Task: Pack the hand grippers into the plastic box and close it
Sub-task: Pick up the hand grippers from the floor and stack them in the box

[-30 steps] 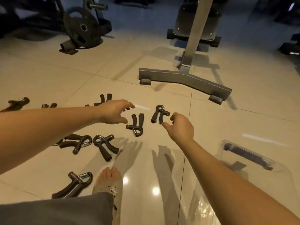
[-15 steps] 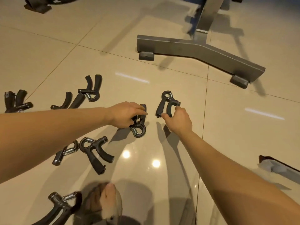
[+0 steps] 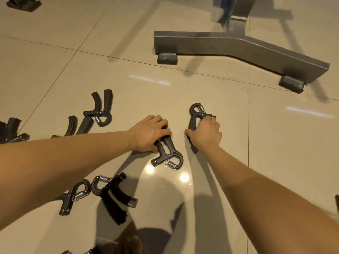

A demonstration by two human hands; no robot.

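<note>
Two hand grippers (image 3: 170, 153), handles within left hand (image 3: 148, 132) and right hand (image 3: 207, 133) fingers (image 3: 209, 119).

Glossy beige tiled floor (image 3: 275, 143), grey metal bench base (image 3: 229, 44) on rubber feet, ceiling-light reflections

The floor tiles (image 3: 275, 143) are gleaming glossy and smooth, mirroring lamp spots. The bench base (image 3: 238, 44) is showing dull brushed grey metal, its feet (image 3: 167, 58) looking matt and rubbery. Nearest the bench base, the far hand gripper (image 3: 193, 121) is looking like matt black plastic, its spring (image 3: 201, 108) shining as bare metal. Farther from the bench base, the near hand gripper (image 3: 169, 153) is showing the same finish.
</note>
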